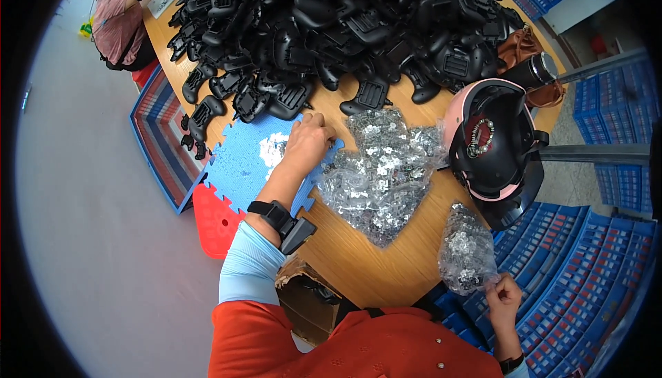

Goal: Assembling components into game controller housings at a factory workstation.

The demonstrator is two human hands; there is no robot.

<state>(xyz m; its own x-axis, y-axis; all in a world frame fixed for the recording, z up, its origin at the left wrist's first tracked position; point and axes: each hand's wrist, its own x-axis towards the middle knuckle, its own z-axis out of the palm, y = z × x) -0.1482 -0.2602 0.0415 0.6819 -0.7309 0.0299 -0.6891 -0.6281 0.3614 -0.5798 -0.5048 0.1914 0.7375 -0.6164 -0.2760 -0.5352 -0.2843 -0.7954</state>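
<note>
My left hand rests over the right part of a blue foam mat, its fingers curled down. What they hold, if anything, is hidden under the hand. Beside the wrist on the mat lies a small heap of shiny silvery pieces. Just right of that hand spreads a large clear plastic bag of small metal pieces. At the lower right, my right hand pinches the gathered end of a smaller clear plastic bag, also filled with small metal pieces, at the table's edge.
Black game controller shells are piled high across the far table. A pink helmet with a bracelet inside and a black flask stand at right. Blue trays surround the right side. A red stool sits at left; a co-worker is farther back.
</note>
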